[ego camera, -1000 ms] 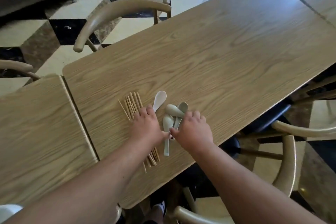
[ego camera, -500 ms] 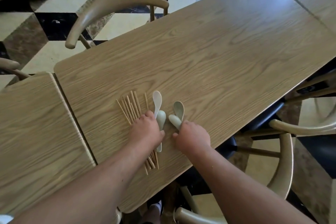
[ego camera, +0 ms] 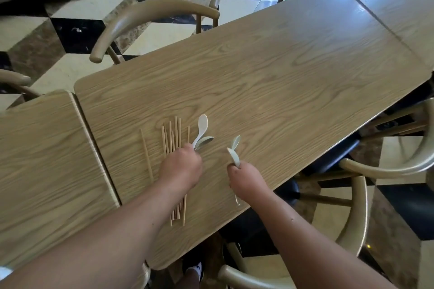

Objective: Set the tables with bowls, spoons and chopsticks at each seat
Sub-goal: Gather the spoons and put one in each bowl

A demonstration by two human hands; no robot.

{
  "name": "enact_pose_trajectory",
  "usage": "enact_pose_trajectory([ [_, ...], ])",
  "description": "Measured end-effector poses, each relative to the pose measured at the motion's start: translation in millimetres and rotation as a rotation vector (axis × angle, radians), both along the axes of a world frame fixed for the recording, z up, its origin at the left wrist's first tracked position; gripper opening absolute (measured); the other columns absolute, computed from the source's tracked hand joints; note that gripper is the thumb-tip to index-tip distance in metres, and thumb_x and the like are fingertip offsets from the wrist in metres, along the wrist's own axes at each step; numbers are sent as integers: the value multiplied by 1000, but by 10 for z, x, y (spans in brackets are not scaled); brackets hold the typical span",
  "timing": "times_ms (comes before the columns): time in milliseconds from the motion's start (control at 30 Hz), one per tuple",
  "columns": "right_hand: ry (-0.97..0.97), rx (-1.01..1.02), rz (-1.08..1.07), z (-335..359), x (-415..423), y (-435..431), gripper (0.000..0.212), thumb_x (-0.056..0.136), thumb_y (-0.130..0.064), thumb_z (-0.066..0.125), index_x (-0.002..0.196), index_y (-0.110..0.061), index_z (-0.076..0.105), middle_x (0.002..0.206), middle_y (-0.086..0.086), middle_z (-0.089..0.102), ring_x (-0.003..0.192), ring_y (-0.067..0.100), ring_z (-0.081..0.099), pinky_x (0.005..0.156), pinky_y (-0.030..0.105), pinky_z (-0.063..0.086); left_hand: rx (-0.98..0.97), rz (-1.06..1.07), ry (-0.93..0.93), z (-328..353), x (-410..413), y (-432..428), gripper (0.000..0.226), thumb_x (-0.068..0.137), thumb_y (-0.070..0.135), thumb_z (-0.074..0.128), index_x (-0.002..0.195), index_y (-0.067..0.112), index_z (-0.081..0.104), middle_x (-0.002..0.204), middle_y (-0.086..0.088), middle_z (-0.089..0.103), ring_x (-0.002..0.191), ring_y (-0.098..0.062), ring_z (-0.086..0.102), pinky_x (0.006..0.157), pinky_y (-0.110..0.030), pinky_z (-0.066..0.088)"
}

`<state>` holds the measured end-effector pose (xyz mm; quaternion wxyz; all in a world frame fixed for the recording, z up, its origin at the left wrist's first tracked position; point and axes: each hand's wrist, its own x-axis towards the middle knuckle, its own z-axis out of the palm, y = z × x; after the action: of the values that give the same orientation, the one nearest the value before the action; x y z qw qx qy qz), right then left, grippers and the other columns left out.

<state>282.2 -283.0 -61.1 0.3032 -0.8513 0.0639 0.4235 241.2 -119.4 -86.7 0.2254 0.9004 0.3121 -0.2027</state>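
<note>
We stand over a long table (ego camera: 270,73) of pale oak-grain laminate with rounded corners. It is butted between two neighbouring tables (ego camera: 47,159) of the same finish. Chairs (ego camera: 150,16) with smooth, curved tan backrests ring it, two of them along the far edge. Under them is a glossy floor (ego camera: 77,33) of black, cream and brown marbled tiles.

Near our edge lies a loose sheaf of slim, straight wooden chopsticks (ego camera: 175,134), roughly parallel, with one stick a little apart on the left. They overlap too much for us to count.

Our left hand (ego camera: 180,166) is above them, fingers curled round the handles of a first pair of spoons (ego camera: 202,124). One is white and one greyer, both smooth, and their oval bowls fan out beyond the knuckles. Our right hand (ego camera: 245,177), just beside it, grips a second pair of spoons (ego camera: 233,153) by the handles, with the bowls pointing away from us. That makes four spoons, all held off the tabletop.
</note>
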Motion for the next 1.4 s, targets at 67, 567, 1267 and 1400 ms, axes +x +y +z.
enact_pose_trajectory([
  [67,86,143,-221,101,-4,-54,23,103,-19,46,88,-11,62,76,6,65,71,21,60,71,38,51,-15,-3,-57,130,-74,-72,29,110,25,36,115,8,59,110,-16,72,99,-41,68,75,-40,42],
  [567,274,584,-281,778,-503,-193,37,99,-3,45,112,-16,76,92,10,80,80,23,71,68,34,58,-145,335,-343,1089,-864,-1041,29,112,38,38,97,22,58,86,4,65,82,-23,64,71,-39,47],
  [1267,293,429,422,1162,-2077,1241,29,109,-14,42,92,-6,65,75,13,66,48,17,56,47,31,44,-426,939,-455,1386,-2947,25,37,100,47,44,91,18,66,80,-5,76,75,-26,71,72,-49,60],
  [1400,274,372,507,1073,-2612,1628,28,111,-10,39,104,-8,66,79,12,69,49,17,61,46,27,47,-517,1016,-501,1239,-3538,375,32,109,37,46,92,17,64,74,-2,70,67,-19,63,61,-37,52],
])
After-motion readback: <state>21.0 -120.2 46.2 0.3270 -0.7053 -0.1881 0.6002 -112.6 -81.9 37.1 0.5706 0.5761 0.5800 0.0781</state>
